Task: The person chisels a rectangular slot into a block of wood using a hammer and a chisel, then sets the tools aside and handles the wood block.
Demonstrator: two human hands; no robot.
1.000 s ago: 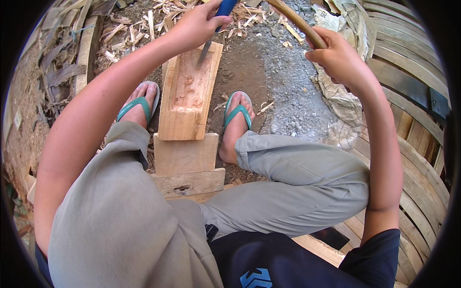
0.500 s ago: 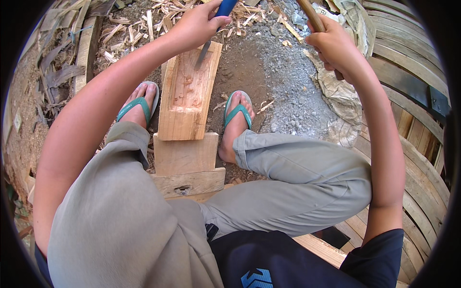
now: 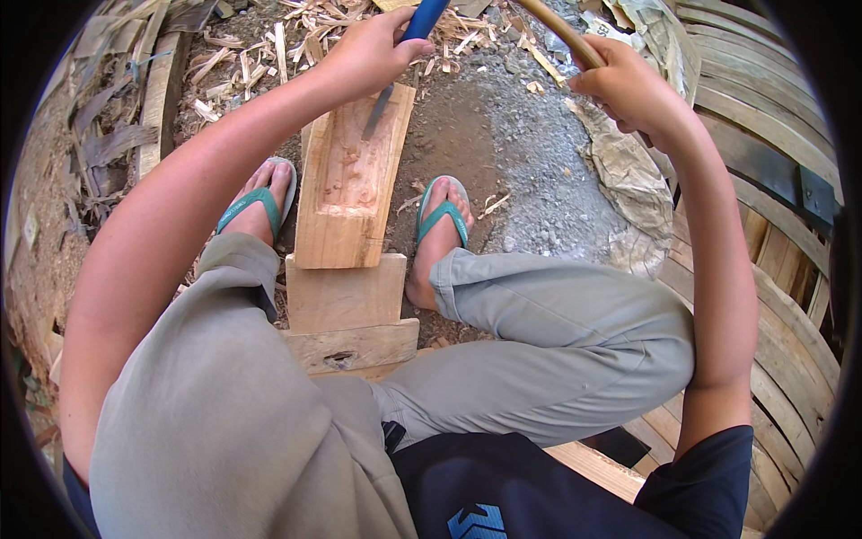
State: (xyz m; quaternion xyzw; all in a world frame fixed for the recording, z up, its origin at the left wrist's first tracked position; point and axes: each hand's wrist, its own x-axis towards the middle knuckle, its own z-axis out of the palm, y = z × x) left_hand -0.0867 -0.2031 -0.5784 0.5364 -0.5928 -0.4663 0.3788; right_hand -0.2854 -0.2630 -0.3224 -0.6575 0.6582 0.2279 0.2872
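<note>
A wooden block (image 3: 342, 242) with a long rectangular hollow lies between my feet. My left hand (image 3: 374, 52) is closed round the blue handle of a chisel (image 3: 423, 20). Its metal blade slants down into the far part of the hollow, where a few small chips lie. At the upper right, my right hand (image 3: 621, 83) grips the wooden handle of a tool (image 3: 561, 32), probably a mallet or hammer. That handle slants up to the left, toward the chisel's top; its head is cut off by the picture's upper edge.
Under the block's near end stands a board (image 3: 345, 295), with another plank (image 3: 357, 349) nearer me. Wood shavings (image 3: 269, 45) litter the ground at the far side. Grey gravel (image 3: 543, 171) and a crumpled sheet (image 3: 633, 180) lie right of my foot. Curved slats (image 3: 763, 54) line the right side.
The handle in my right hand has tipped to the left, its upper end nearer the chisel. My left hand and the chisel have shifted only slightly, with the blade still in the hollow.
</note>
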